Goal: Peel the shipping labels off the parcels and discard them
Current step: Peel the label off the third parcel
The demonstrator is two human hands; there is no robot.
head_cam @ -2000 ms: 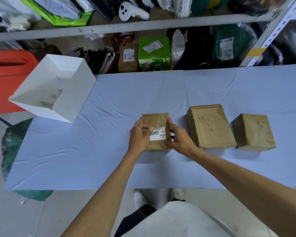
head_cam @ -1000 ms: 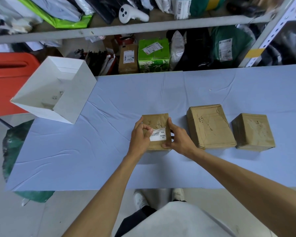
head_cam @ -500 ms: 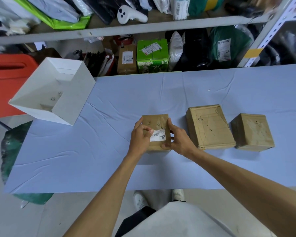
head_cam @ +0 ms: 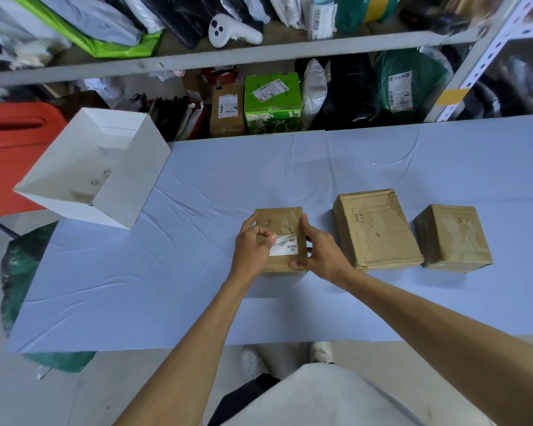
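Three brown cardboard parcels lie in a row on the blue table (head_cam: 290, 167). The left parcel (head_cam: 279, 221) carries a white shipping label (head_cam: 288, 245) printed "MX MXRC 03". My left hand (head_cam: 251, 249) pinches the label's left edge, which curls up off the box. My right hand (head_cam: 319, 252) grips the parcel's right side, thumb at its near corner. The middle parcel (head_cam: 376, 229) and the right parcel (head_cam: 451, 238) show bare tops with no label in sight.
An open white box (head_cam: 126, 176) sits tilted at the table's far left corner, with a few scraps inside. Shelves behind the table hold bags and labelled parcels, including a green box (head_cam: 273, 103). A red bin (head_cam: 10, 139) stands at the left.
The label's left part has lifted further off the parcel under my left fingers, leaving less white showing. Both hands and all three parcels stay in place.
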